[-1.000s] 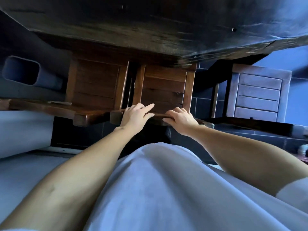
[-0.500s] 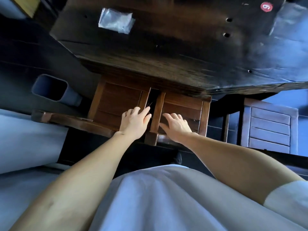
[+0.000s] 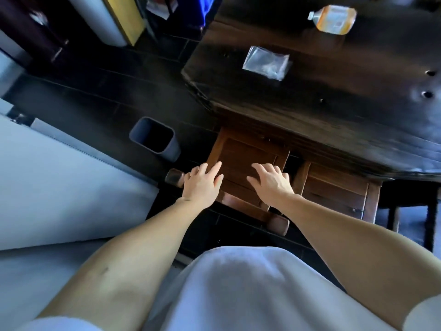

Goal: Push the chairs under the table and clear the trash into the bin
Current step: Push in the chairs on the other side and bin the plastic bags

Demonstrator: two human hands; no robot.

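A person's left hand (image 3: 202,183) and right hand (image 3: 270,181) lie flat, fingers spread and released, on the top rail of a slatted brown wooden chair (image 3: 241,161) whose seat sits partly under a dark, grainy wooden table (image 3: 334,111). A second chair (image 3: 334,189) of the same make stands just beside it. On the table lie a crinkled clear plastic bag (image 3: 266,63) and a squat bottle (image 3: 333,19) with an orange label. A grey rounded-square bin (image 3: 155,138) stands on the dark floor near the chair. Half a second earlier both hands rested nearer the gap between the chairs; the bottle was out of view.
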